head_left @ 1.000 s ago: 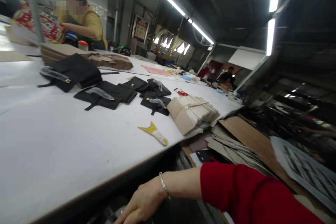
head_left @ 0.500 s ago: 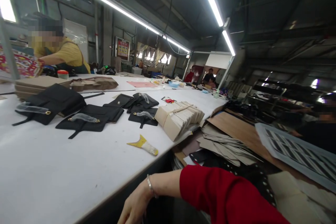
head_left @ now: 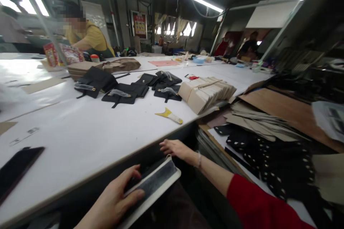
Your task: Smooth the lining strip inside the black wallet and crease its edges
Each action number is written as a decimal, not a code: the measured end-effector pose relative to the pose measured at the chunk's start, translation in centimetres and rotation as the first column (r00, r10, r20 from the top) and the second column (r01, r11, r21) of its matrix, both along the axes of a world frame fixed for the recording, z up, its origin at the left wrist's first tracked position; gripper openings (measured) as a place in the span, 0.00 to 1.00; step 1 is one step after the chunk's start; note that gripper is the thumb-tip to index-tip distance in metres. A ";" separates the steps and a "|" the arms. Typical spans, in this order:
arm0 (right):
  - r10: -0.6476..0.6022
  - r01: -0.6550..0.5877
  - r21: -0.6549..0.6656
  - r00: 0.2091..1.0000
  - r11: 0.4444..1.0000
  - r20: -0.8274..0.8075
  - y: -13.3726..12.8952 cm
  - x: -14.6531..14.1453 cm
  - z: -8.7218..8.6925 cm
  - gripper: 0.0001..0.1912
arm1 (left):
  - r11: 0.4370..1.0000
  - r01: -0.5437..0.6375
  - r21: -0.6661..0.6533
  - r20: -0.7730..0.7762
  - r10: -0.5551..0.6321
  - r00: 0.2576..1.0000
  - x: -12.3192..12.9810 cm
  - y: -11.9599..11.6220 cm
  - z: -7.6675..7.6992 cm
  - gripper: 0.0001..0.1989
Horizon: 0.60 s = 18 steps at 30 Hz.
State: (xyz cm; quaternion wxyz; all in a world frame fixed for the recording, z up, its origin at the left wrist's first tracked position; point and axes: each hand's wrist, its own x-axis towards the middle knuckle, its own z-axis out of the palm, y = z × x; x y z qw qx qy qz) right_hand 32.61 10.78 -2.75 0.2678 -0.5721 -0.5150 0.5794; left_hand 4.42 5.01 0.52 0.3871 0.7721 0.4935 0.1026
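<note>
Below the table's front edge, my left hand (head_left: 119, 191) grips a long dark piece with pale raised edges (head_left: 158, 182), perhaps a shallow tray. Its thumb lies on top, with the fingers over the far side. Just beyond the far end of this piece is my right hand (head_left: 178, 150), fingers stretched out and holding nothing I can see. Whether the right palm touches the piece I cannot tell. A yellow scraper-like tool with a whitish wrapped handle (head_left: 170, 115) lies on the white table (head_left: 107, 139), ahead of both hands.
Black leather bags (head_left: 120, 94) with wrapped clasps lie across the table. A strapped bundle of card pieces (head_left: 204, 93) stands at its right edge. Right of me are loose card sheets (head_left: 258, 118) and studded black material (head_left: 282, 164). A co-worker in yellow (head_left: 94, 39) is across the table.
The view has swung right and down. My left hand has come into view with the dark pale-edged piece. My right hand has lifted from below the table edge, fingers now stretched.
</note>
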 end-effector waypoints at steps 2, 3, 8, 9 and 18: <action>-0.303 0.302 -0.022 0.950 0.953 -0.070 -3.2 1.1 -3.1 0.34 | 0.998 0.062 0.027 -0.069 -0.060 0.996 2.1 -0.7 1.1 0.13; -0.410 0.404 -0.079 0.908 0.911 -0.085 -5.0 1.2 -4.7 0.35 | 0.994 0.102 0.044 -0.102 -0.097 0.990 3.2 -0.8 1.7 0.14; -0.547 0.424 -0.414 0.800 0.805 -0.245 -12.1 -2.9 -10.0 0.38 | 0.979 0.204 0.030 -0.119 -0.199 0.973 8.1 -0.4 2.4 0.15; -0.537 0.392 -0.428 0.788 0.815 -0.301 -12.5 -4.1 -10.5 0.40 | 0.979 0.201 0.025 -0.108 -0.198 0.974 8.7 -0.2 2.2 0.15; -0.319 0.300 -0.110 0.901 0.948 -0.293 -9.2 -8.8 -9.8 0.40 | 0.996 0.079 -0.047 -0.048 -0.081 0.996 10.2 0.6 1.1 0.06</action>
